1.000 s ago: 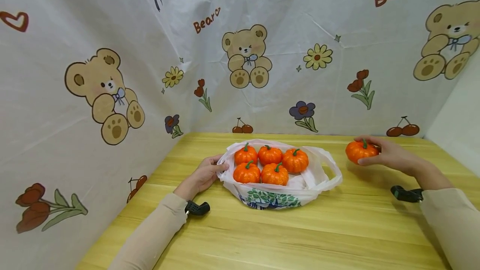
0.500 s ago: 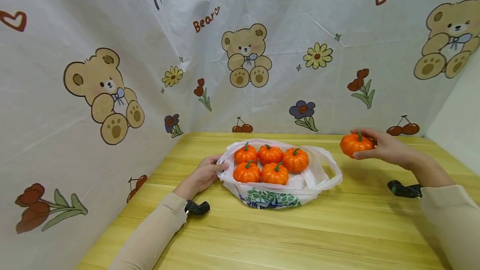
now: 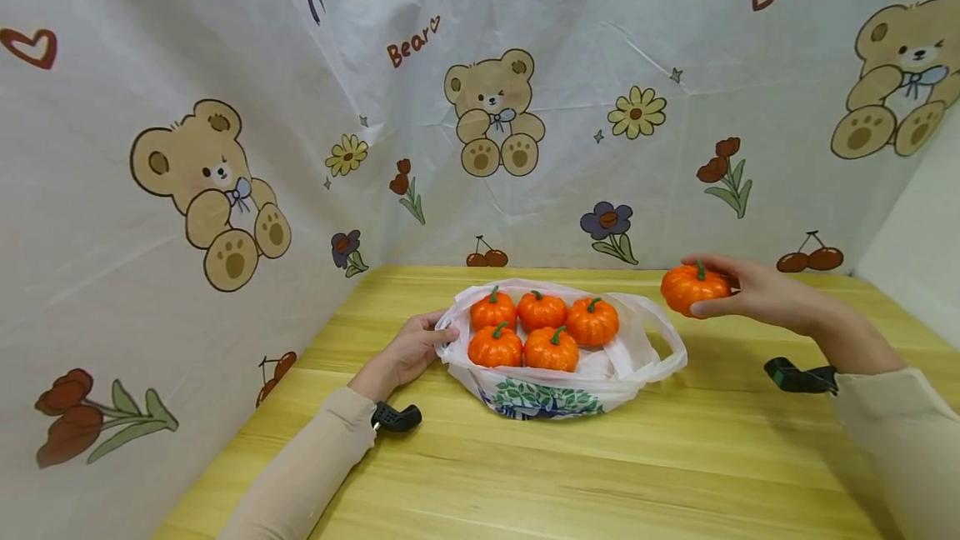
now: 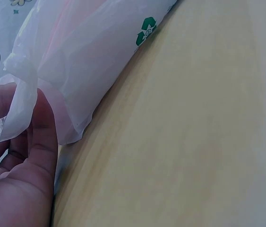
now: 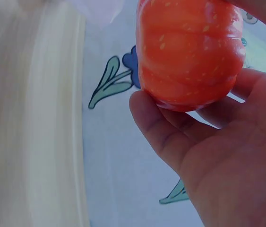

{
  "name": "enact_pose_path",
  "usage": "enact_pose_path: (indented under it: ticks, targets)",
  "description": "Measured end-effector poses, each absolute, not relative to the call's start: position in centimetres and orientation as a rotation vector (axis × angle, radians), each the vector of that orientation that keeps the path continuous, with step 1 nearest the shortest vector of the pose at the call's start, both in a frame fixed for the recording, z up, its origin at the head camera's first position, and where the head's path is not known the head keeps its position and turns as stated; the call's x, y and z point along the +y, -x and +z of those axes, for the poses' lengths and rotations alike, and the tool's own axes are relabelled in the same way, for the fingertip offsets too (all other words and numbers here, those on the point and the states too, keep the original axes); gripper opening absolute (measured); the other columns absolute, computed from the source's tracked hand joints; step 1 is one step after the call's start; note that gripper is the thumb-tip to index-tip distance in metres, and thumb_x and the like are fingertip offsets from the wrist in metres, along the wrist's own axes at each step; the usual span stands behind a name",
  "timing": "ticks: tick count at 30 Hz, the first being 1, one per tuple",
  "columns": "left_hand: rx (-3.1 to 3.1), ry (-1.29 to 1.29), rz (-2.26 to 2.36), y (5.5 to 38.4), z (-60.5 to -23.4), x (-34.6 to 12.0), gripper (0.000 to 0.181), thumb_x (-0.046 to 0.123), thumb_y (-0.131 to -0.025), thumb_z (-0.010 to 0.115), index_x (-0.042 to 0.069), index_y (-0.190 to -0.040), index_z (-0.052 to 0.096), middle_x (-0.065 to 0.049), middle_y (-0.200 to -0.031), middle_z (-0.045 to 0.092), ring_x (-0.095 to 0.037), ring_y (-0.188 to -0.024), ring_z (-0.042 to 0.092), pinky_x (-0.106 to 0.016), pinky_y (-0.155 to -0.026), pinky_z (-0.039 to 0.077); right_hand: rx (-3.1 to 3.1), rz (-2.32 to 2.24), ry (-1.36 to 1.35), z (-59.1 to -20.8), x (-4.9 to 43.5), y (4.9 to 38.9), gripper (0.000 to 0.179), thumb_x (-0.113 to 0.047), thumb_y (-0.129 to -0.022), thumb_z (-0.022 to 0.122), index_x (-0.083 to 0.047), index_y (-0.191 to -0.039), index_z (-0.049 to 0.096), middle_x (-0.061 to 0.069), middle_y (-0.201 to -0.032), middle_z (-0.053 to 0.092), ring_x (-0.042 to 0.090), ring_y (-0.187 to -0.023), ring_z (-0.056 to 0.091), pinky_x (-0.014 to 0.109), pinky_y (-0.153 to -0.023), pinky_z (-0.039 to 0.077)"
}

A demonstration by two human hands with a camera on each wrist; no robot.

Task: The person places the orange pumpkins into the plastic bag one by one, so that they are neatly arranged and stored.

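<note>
My right hand (image 3: 765, 297) grips a small orange pumpkin (image 3: 692, 290) with a green stem, held above the table to the right of a white plastic bag (image 3: 540, 394). In the right wrist view the fingers and thumb wrap the sides of the pumpkin (image 5: 189, 52). The bag lies open on the table, with several orange pumpkins (image 3: 552, 348) in its left and middle part. At the bag's left end my left hand (image 3: 408, 348) pinches the plastic. The left wrist view shows the bag's handle (image 4: 21, 109) between thumb and fingers.
The wooden table (image 3: 555, 473) ends at a cloth backdrop (image 3: 562, 215) printed with bears and flowers, which also hangs along the left. The bag's right handle loop (image 3: 663, 340) stands out toward the right hand. A white wall (image 3: 915, 248) rises at the right.
My right hand has lifted the pumpkin and carried it left, nearer the bag. The left hand and the bag have stayed in place.
</note>
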State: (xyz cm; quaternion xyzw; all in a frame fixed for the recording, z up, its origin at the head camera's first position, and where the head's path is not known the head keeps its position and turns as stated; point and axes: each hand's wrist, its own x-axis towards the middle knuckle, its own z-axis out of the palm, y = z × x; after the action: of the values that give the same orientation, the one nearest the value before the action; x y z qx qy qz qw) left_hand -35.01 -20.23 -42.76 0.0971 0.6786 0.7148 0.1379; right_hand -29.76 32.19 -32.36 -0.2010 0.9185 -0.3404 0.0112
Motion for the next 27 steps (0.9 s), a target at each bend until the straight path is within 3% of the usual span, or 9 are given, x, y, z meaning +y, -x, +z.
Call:
enact_pose_path:
  ticks: [13,27]
  targets:
    - [1.966,-0.286,2.059,35.0,-42.8,-20.2,0.056,0.000,-0.099,0.062,-0.003,-0.152,0.045,-0.017,-0.149,0.052,-0.015,-0.114,0.064,-0.029,-0.095,0.058,2.763,-1.087,0.678,-31.6,29.2,29.7,0.078,-0.035,-0.092,0.078,-0.012,-0.155,0.040,0.016,-0.143,0.056,0.028,-0.116,0.059,0.026,-0.086,0.056]
    - [1.961,-0.283,2.065,34.8,-42.6,-20.2,0.057,0.000,-0.098,0.063,-0.003,-0.152,0.045,-0.018,-0.149,0.052,-0.014,-0.113,0.064,-0.029,-0.095,0.058,2.560,-1.032,0.829,-30.9,25.9,30.5,0.067,-0.028,-0.088,0.081,-0.019,-0.146,0.048,0.010,-0.135,0.058,0.030,-0.118,0.056,0.031,-0.094,0.053]
